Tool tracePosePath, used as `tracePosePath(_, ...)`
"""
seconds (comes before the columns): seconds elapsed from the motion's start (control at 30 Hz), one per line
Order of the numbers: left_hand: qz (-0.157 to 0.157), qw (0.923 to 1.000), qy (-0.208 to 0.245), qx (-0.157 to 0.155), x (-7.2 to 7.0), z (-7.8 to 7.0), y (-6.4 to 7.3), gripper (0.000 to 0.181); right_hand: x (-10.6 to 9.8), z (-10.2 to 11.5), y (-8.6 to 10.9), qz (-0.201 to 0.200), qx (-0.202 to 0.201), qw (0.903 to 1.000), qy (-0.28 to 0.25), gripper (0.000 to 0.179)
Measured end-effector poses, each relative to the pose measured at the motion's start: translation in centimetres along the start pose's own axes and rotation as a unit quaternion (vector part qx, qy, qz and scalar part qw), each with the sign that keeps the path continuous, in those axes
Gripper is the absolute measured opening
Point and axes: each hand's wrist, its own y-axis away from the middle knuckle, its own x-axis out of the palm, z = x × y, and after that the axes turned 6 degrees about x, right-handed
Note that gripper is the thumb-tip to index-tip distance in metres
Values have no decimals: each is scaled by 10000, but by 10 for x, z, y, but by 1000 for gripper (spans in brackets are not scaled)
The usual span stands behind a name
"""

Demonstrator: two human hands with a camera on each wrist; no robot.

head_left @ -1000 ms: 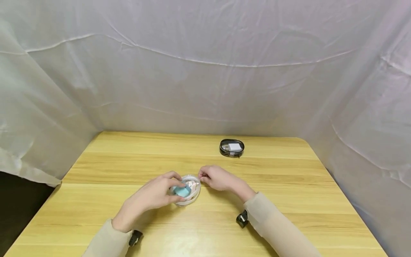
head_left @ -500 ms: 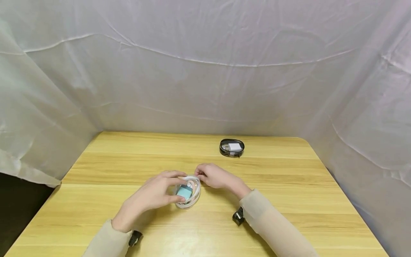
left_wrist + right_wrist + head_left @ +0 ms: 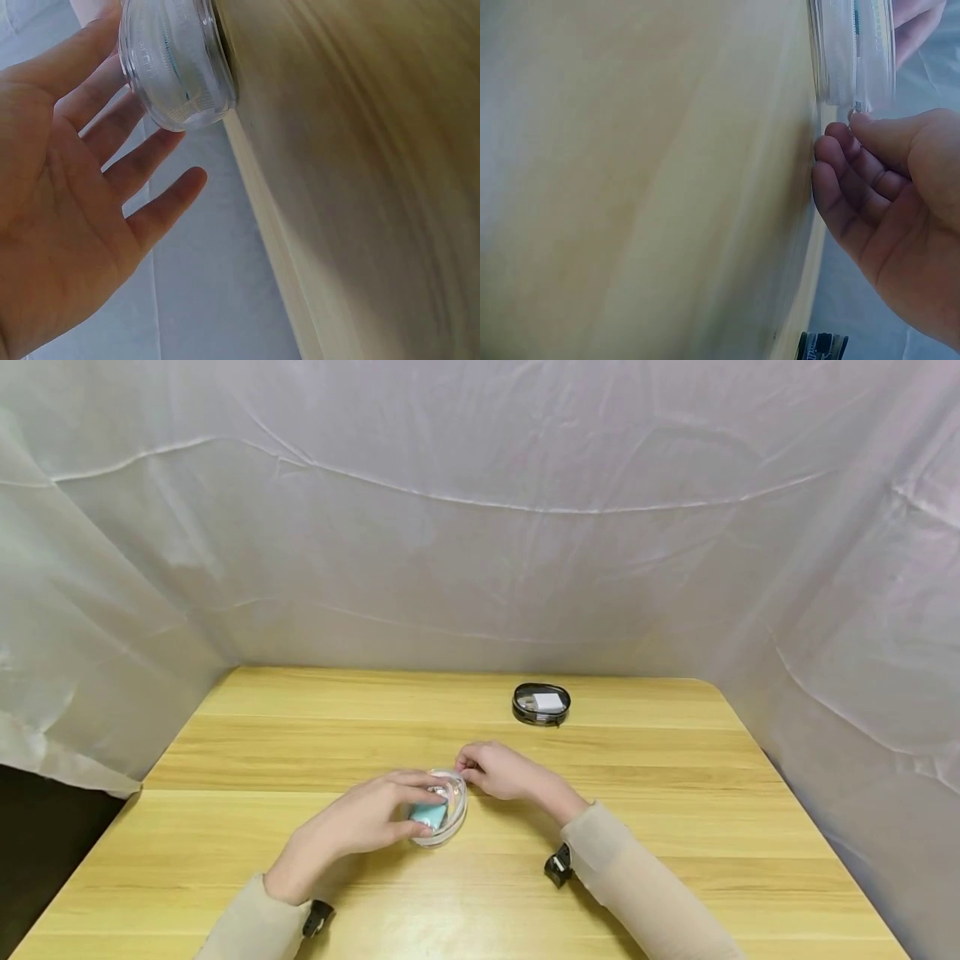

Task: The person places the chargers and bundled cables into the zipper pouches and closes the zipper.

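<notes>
A small clear round zipper case (image 3: 460,816) with a white rim lies on the wooden table, a light blue charger plug (image 3: 427,816) and a pale coiled cable visible inside. My left hand (image 3: 356,818) holds the case from its left side, thumb at the near edge and fingers over the top and far side. In the left wrist view the outer fingers spread loosely beside its clear wall. At the case's far right edge, my right hand (image 3: 498,771) pinches the tiny zipper pull (image 3: 856,110) between thumb and forefinger, its other fingers curled.
Farther back on the table (image 3: 675,793) stands another clear zipper case (image 3: 541,720) with black trim and a white plug inside. Pale fabric curtains (image 3: 480,585) hang behind the table and at both sides. Small black cameras (image 3: 558,866) sit at both wrists.
The white-rimmed case has shifted slightly right and toward me. My right hand has moved a little left along with the rim, and my left fingers have resettled over the case top.
</notes>
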Motion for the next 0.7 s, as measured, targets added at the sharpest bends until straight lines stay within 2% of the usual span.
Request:
tracePosePath(0.47, 53, 9994, 126, -319, 0, -2, -1, 48, -5, -6, 11, -67, -301, 9993, 199, 8)
tracePosePath(0.7, 46, 9991, 85, -406, 0, -4, 1, 47, -7, -3, 25, 126, -317, 9989, 316, 6)
